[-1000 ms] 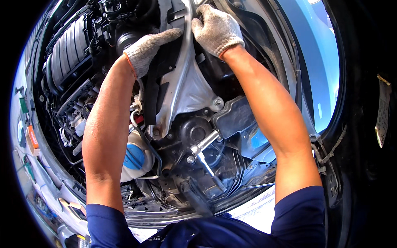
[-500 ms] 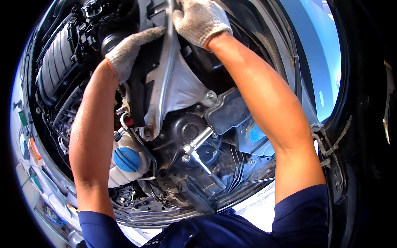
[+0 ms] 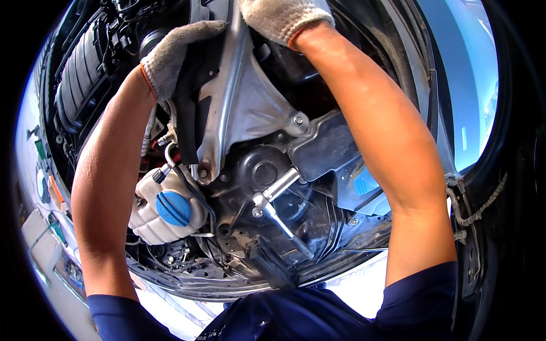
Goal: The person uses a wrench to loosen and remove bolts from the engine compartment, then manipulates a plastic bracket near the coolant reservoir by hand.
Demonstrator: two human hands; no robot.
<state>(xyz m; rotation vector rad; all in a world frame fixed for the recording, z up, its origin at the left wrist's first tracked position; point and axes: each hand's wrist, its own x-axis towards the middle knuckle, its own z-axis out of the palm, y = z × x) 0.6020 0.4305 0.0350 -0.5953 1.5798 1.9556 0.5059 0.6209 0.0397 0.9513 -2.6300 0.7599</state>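
Observation:
My gloved left hand [image 3: 173, 57] reaches to a long black strip [image 3: 193, 96] along a silver metal brace [image 3: 227, 108]. Its fingers bend over the strip, their tips by the brace; the thumb is hidden. My right hand [image 3: 284, 17], also in a knitted glove with an orange-edged cuff, is at the top of the picture, right of the brace's upper end. Its fingers are cut off by the edge, so what it holds does not show. Below both hands, a chrome ratchet wrench [image 3: 276, 216] with a long socket lies in the engine bay, touched by neither.
Left of centre is a whitish reservoir with a blue cap [image 3: 173, 208]. Bolts [image 3: 297, 120] sit at the brace's lower corners, beside a black plastic box [image 3: 324, 148]. A ribbed engine cover [image 3: 79, 77] is at upper left, a light-blue body panel [image 3: 463, 74] at right.
My right hand has gone up and slightly right, its fingers passing out of the picture. My left hand stays on the strip. The view has shifted a little; the wrench lies as before.

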